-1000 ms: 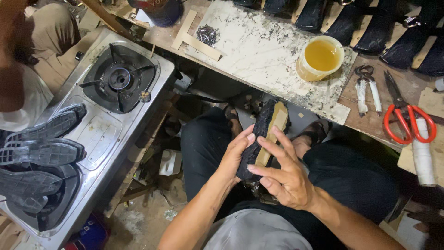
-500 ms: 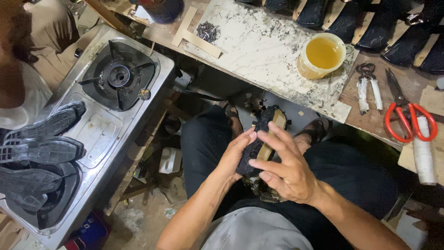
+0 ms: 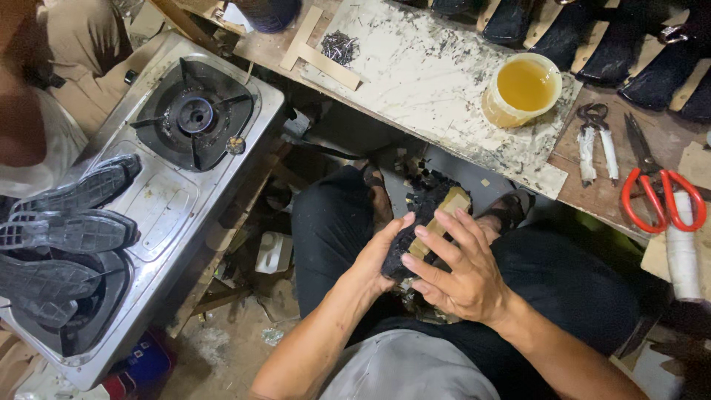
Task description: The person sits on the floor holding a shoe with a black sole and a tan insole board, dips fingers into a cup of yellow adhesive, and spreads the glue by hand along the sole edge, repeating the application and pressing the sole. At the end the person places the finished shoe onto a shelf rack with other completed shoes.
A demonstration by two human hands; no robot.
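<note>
Well off to the left of the hands stands a two-burner steel gas stove (image 3: 159, 215) with several black moulded rubber shoe soles (image 3: 70, 231) laid over its near burner, likely set there to warm. Ahead of the hands runs the scuffed, pale-topped counter (image 3: 437, 89), carrying a round tub of amber glue (image 3: 523, 89), red-handled scissors (image 3: 659, 189) and metal pincers (image 3: 596, 141), all within easy reach up and to the right. Over the lap sits the black shoe upper stretched on a tan wooden last (image 3: 429, 226), its long axis slanting from near-left to far-right, its far end pointing toward the counter. The left hand (image 3: 381, 255) cups its left side from beneath; the right hand (image 3: 459, 270) clasps it from above, fingers spread across the tan strip, seemingly pressing material flat.
</note>
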